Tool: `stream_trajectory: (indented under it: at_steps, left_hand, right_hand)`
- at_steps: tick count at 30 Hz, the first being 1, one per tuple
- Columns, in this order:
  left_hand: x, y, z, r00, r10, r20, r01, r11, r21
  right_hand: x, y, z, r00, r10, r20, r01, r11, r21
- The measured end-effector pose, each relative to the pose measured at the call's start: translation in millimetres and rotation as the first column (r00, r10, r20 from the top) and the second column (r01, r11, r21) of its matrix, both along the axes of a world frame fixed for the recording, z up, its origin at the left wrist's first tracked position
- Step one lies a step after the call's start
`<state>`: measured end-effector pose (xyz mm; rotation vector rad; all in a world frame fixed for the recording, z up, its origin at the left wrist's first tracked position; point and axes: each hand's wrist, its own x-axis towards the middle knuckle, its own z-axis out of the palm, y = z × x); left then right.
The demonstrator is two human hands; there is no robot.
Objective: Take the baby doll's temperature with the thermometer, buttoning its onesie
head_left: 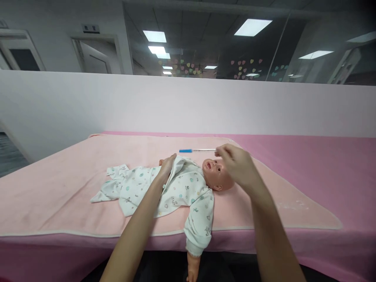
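A baby doll (pixel 217 178) lies on its back, head to the right, in a white printed jacket (pixel 188 188) and matching trousers (pixel 129 188). My left hand (pixel 168 167) is at the jacket's front, fingers closed on the raised edge of the flap; its fingertips are partly hidden. Above the doll's face, my right hand (pixel 232 158) pinches the right end of a thin clear thermometer (pixel 204 149) with a blue end. The thermometer is level, its blue end pointing left over the doll's chest. One doll arm hangs over the near table edge.
Beneath the doll is a peach blanket (pixel 58 196) with a pale border, spread on a pink table cover (pixel 323 176). A low white wall (pixel 188 105) stands behind the table, with glass above it. The table's front edge runs close to my lap.
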<state>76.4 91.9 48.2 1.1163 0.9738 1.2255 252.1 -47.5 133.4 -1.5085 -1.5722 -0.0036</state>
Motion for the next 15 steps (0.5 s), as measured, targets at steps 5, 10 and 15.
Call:
stream_trajectory:
  at_steps: [5, 10, 15]
  left_hand:
    - [3, -12, -2.3, 0.904, -0.303, -0.302, 0.374, 0.902, 0.216]
    - [4, -18, -5.6, 0.707, -0.388, -0.591, 0.608, 0.76, 0.228]
    - [3, -16, -3.2, 0.76, -0.361, -0.541, 0.56, 0.786, 0.261]
  right_hand:
    - [-5, -38, 4, 0.887, 0.327, -0.326, -0.29, 0.944, 0.157]
    - [-11, -56, -31, 0.918, 0.275, -0.285, -0.273, 0.961, 0.047]
    - [26, -65, -102, 0.973, 0.011, -0.229, -0.048, 0.987, -0.154]
